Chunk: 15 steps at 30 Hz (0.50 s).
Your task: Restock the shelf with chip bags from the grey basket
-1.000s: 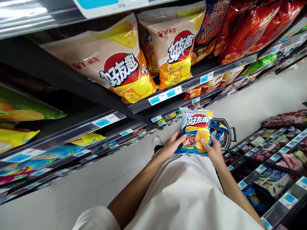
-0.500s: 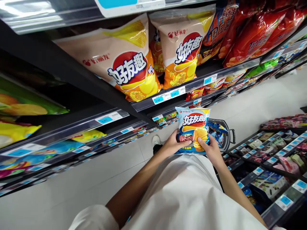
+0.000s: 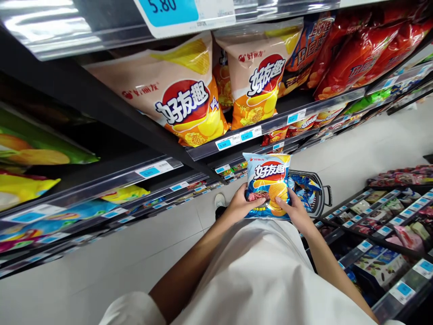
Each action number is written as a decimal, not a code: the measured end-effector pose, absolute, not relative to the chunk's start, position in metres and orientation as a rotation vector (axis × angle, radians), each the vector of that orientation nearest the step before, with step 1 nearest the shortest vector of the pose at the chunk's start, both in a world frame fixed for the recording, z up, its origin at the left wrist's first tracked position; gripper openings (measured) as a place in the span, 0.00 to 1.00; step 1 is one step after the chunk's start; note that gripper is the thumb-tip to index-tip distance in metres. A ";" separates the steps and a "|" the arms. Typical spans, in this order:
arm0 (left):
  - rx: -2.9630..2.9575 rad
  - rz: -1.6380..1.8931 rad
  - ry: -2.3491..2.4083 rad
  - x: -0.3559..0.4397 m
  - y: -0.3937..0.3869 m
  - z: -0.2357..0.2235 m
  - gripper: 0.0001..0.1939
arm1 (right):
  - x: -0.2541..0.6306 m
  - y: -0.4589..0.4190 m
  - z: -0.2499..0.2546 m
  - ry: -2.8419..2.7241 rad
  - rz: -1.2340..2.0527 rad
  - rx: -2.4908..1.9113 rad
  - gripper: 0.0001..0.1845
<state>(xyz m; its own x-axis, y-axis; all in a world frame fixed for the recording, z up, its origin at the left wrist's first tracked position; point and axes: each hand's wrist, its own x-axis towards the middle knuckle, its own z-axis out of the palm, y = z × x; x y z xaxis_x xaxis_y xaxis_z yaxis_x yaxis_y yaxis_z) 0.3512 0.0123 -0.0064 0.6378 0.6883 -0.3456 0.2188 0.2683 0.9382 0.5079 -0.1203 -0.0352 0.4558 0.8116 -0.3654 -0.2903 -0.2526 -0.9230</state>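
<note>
A blue bag of potato chips (image 3: 269, 180) is held upright in front of my body, its printed face toward me. My left hand (image 3: 241, 205) grips its lower left edge, thumb across the front. On the other side my right hand (image 3: 296, 208) holds the lower right edge, also with the thumb on the front. The fingers behind the bag are hidden. Just beyond my right hand, partly covered by the bag, a dark shopping basket (image 3: 326, 196) holds several blue packets (image 3: 306, 192).
A shelf with price tags (image 3: 237, 139) runs across the front, bearing beige and orange chip bags (image 3: 186, 101) and red bags (image 3: 358, 61). Green packaging (image 3: 43, 140) lies on the left shelves. Low tiered racks (image 3: 372, 230) stand at right. Pale tiled floor (image 3: 135, 257) lies between.
The blue chip bag and both hands have shifted slightly left, with the grip kept. The upper shelf appears a little lower in view, and more of the basket shows.
</note>
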 end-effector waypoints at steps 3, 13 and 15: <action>1.284 0.373 0.856 0.351 0.012 -0.006 0.34 | 0.509 -0.119 -0.039 -0.356 1.134 -1.455 0.55; 1.281 0.312 0.803 0.349 0.004 -0.011 0.38 | 0.508 -0.114 -0.018 -0.330 1.106 -1.300 0.44; 1.261 0.303 0.793 0.348 0.004 -0.011 0.38 | 0.508 -0.115 -0.018 -0.320 1.079 -1.322 0.42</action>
